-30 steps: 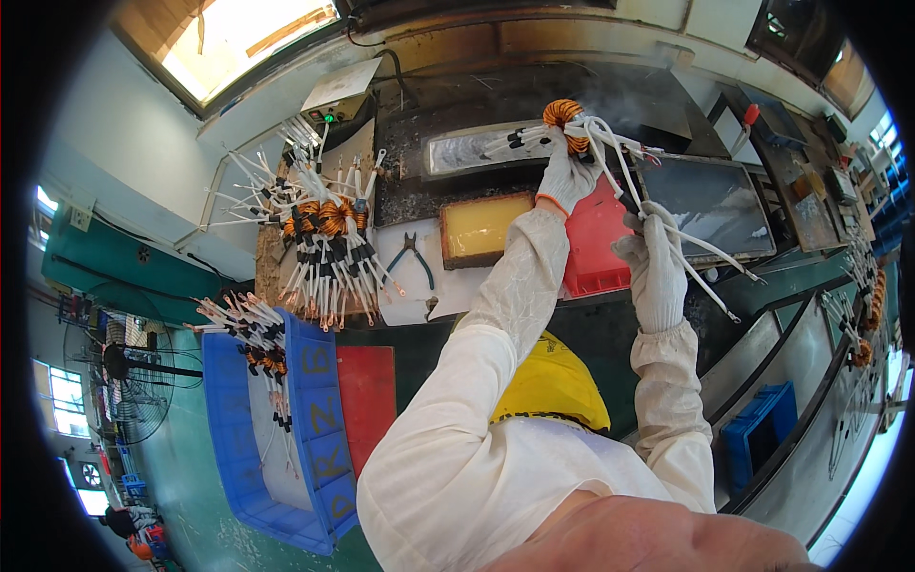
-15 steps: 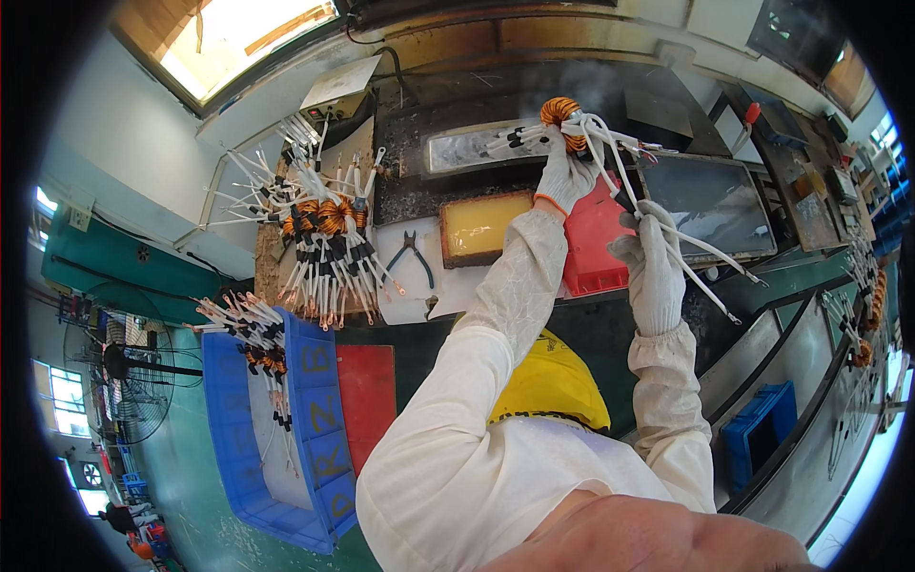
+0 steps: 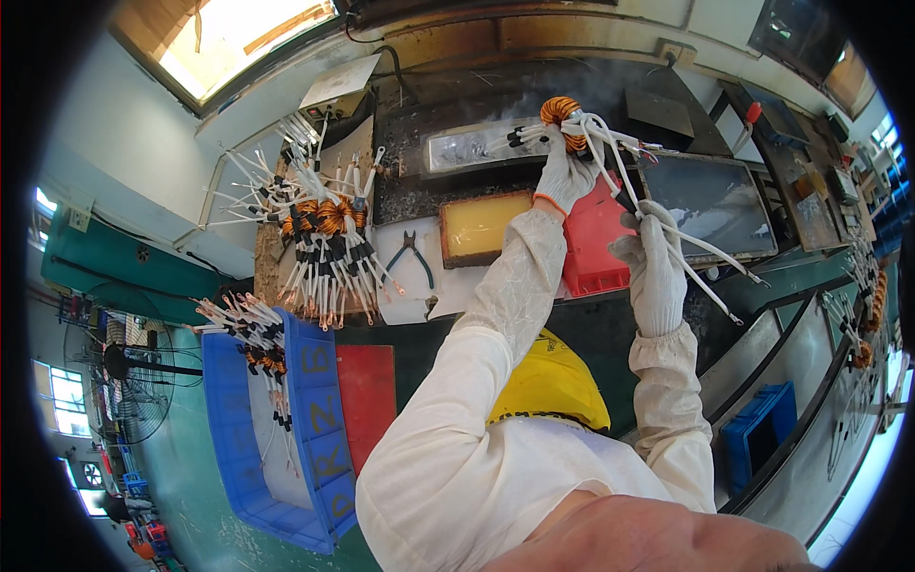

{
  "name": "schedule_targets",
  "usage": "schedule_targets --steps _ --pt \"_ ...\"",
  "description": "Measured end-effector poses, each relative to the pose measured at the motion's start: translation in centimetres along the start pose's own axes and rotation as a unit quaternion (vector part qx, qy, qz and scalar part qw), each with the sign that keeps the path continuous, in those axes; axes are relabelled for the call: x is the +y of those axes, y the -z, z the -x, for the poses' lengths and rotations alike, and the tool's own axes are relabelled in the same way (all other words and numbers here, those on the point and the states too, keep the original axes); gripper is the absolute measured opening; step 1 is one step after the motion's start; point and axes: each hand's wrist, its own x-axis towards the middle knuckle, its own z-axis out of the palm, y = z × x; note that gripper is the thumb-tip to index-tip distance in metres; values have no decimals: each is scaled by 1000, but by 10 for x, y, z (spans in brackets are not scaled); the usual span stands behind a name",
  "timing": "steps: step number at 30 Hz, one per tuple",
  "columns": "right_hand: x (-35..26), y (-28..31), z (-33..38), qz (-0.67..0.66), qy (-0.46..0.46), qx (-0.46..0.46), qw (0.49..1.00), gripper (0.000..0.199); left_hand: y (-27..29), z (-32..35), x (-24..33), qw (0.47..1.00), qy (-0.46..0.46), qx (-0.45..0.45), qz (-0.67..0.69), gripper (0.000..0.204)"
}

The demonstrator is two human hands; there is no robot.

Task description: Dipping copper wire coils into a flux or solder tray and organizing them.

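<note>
My gloved left hand (image 3: 566,179) is closed on a toroidal coil (image 3: 560,111) wound with orange copper wire. White-sleeved leads with black bands stick out of the coil to the left, their ends over a shiny metal trough (image 3: 457,151). Other white leads (image 3: 620,153) run from the coil to the right and down. My gloved right hand (image 3: 656,267) grips some of these leads, and their loose ends hang out past it to the lower right. A thin haze of smoke hangs behind the coil.
Several similar coils (image 3: 329,217) lie heaped at the left; more hang in a blue crate (image 3: 334,458). Cutting pliers (image 3: 412,255), a yellow-filled tray (image 3: 484,229) and a red bin (image 3: 593,250) sit before the trough. A grey-surfaced tray (image 3: 710,205) lies right.
Smoke over the back of the bench has thinned, so a wall socket shows at the back right. Both hands and the coil stay almost exactly where they were.
</note>
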Motion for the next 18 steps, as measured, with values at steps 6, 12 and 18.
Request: schedule_targets --steps 6,12,18 --pt "-1 -1 1 1 2 -1 1000 32 -2 2 1 1000 9 7 -3 47" --pt "-4 -1 2 0 -1 -1 1000 31 -4 3 1 1000 10 6 -3 49" --pt "-9 8 9 -4 5 -2 1000 29 -8 9 -7 999 -1 -5 -42 53"
